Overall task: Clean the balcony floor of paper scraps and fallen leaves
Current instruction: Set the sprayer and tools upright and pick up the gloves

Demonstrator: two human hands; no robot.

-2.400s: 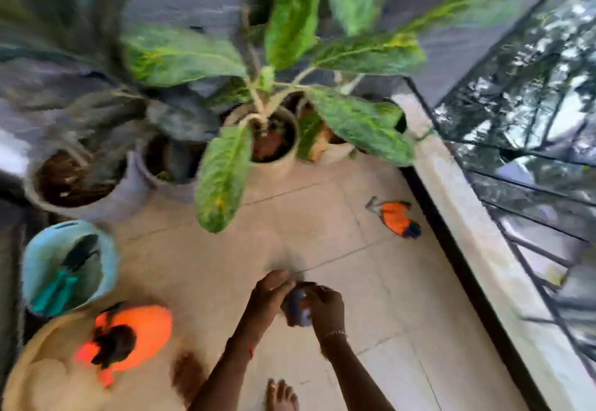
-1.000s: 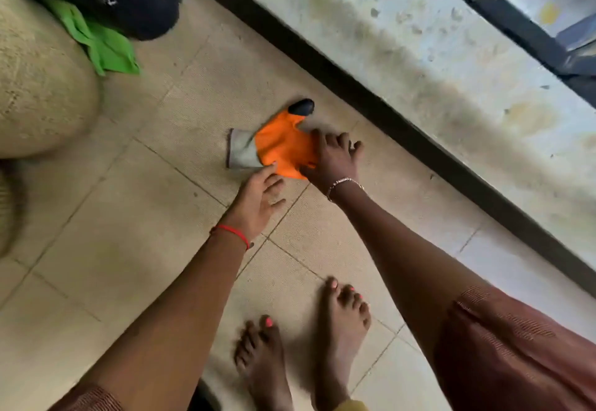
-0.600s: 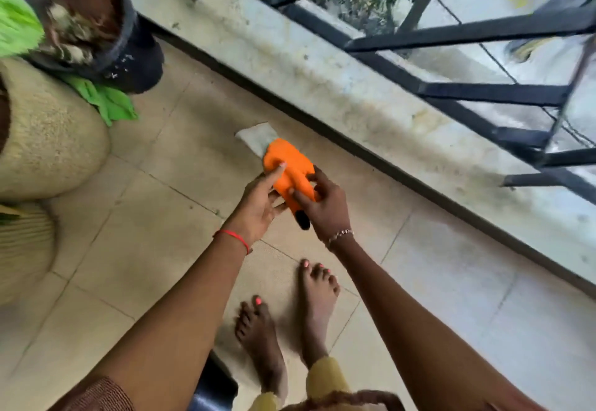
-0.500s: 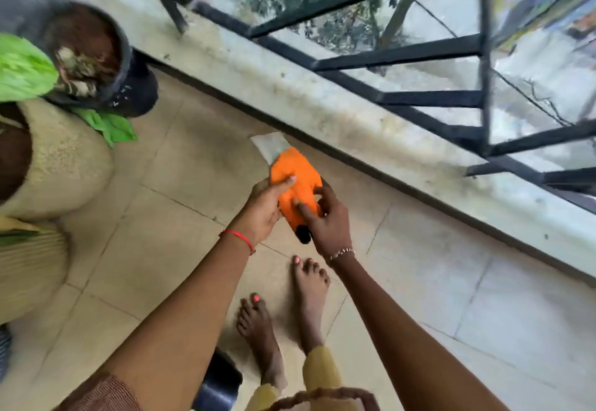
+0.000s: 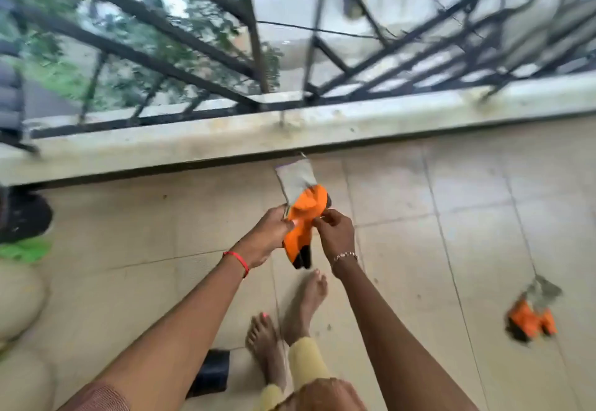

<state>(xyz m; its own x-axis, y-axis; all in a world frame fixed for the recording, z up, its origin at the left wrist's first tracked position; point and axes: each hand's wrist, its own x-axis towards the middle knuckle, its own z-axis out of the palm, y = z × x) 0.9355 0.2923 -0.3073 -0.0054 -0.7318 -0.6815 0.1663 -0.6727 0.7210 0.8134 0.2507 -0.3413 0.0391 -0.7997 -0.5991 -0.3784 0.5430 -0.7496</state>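
Glove [image 5: 302,217] now lifted; second glove [image 5: 530,322] appeared

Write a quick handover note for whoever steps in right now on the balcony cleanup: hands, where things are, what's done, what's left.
Left hand and right hand: both pinch the orange glove, held above the floor.
The second glove lies on the floor, right.
Done: no glove on yet, nothing visibly gathered.
Left: glove up, then clear the floor; green leaf lies far left.
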